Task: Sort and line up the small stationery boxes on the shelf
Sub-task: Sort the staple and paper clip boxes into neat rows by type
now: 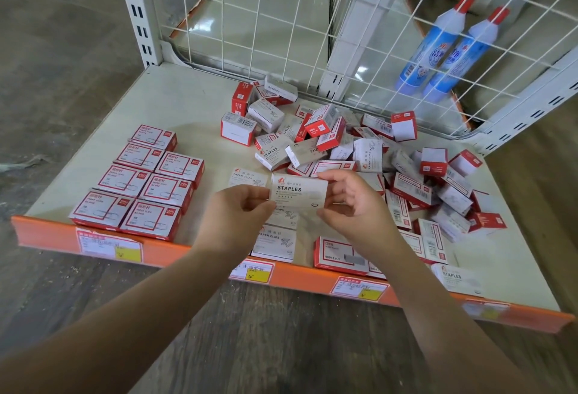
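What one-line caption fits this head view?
Both hands, left hand and right hand, hold a STAPLES box above sorted rows and a jumbled pile.

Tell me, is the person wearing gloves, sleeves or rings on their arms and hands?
No. Both forearms are bare as far as the picture shows, so no sleeves or cuffs are in view. The left hand and the right hand wear no gloves. No rings, watch or bracelet can be seen on the fingers or wrists that show.

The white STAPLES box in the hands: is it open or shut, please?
Shut: the white STAPLES box shows no raised flap, gripped between left hand and right hand.
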A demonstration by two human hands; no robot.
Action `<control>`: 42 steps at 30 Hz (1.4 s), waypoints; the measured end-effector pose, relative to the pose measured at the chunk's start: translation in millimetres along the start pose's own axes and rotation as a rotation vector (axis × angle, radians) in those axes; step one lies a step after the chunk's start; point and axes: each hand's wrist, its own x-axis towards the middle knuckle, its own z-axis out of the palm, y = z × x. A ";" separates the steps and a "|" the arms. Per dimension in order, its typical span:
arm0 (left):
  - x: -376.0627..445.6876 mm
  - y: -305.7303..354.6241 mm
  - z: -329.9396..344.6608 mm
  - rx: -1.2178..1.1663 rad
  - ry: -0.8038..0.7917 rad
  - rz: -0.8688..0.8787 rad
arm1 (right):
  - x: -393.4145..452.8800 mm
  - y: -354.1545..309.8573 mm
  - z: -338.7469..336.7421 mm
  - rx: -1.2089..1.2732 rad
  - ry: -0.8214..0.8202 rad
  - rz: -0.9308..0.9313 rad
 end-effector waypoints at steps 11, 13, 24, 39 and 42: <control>-4.3 3.7 1.0 0.067 -0.005 0.002 | -6.4 1.2 -3.2 -0.047 -0.017 -0.027; -4.6 4.3 0.8 0.103 -0.001 0.019 | -8.5 1.5 -4.7 -0.058 -0.021 -0.021; -0.4 2.7 7.6 0.381 0.014 0.154 | -21.6 5.5 -21.8 -0.081 0.021 0.060; -18.3 18.0 45.0 1.046 -0.404 0.392 | -58.5 31.2 -60.8 -0.133 0.178 0.226; -20.2 17.3 66.0 1.103 -0.440 0.419 | -63.5 38.9 -82.0 -0.146 0.182 0.228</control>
